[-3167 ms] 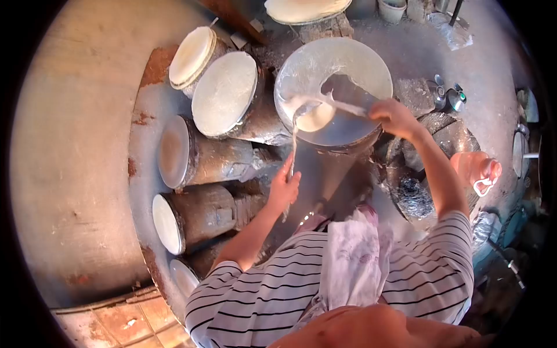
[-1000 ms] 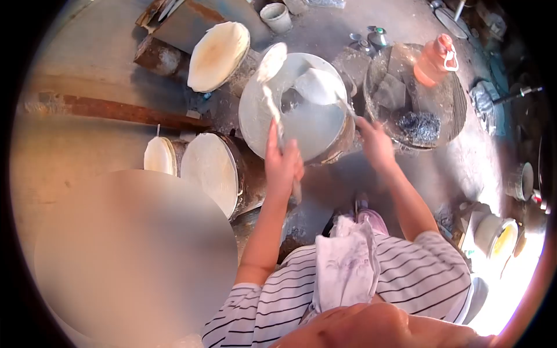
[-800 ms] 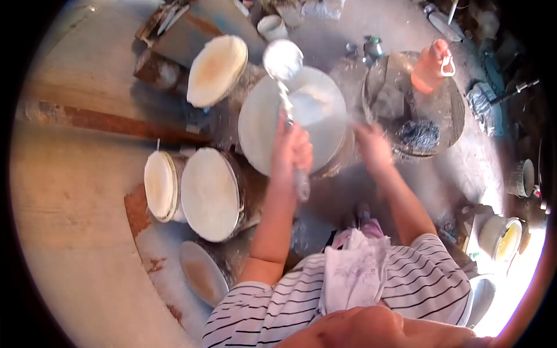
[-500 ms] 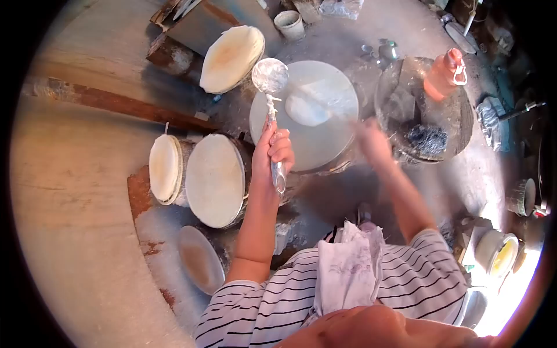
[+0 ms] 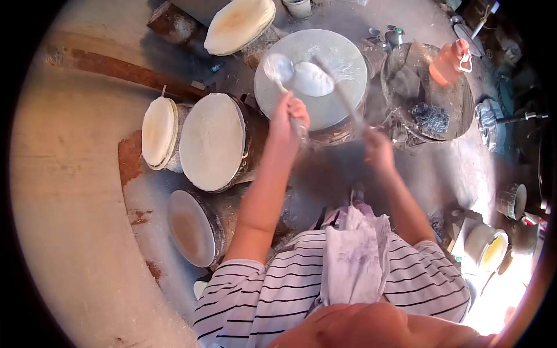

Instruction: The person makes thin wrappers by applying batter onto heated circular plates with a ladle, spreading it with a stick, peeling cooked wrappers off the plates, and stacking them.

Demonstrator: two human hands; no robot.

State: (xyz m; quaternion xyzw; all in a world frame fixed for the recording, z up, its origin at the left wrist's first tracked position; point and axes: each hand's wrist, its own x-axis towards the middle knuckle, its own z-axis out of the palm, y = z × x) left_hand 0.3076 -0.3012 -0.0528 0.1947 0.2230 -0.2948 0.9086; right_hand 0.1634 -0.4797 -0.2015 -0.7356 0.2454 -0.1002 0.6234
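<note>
Over the left part of a round grey griddle plate (image 5: 342,49), my left hand (image 5: 287,119) is closed round the handle of a ladle (image 5: 279,68). White batter (image 5: 313,79) lies in a small pool near the middle of the plate, just right of the ladle's bowl. My right hand (image 5: 378,149), at the plate's lower right, is closed round a long thin tool (image 5: 343,100). That tool slants up and left over the plate, blurred by motion, its far end near the batter.
A pink bottle (image 5: 447,64) and a dark wiry scrubber (image 5: 430,118) stand on a round board at right. Pale round sheets (image 5: 212,142) lie on plates at left; a stack of flat rounds (image 5: 239,24) sits above. A pot with yellow contents (image 5: 493,252) is at lower right.
The ladle, raised above the plate lately, is now near the batter pool. My right hand's tool shows more clearly, slanting over the plate. The camera view has shifted, moving the plate upward in it.
</note>
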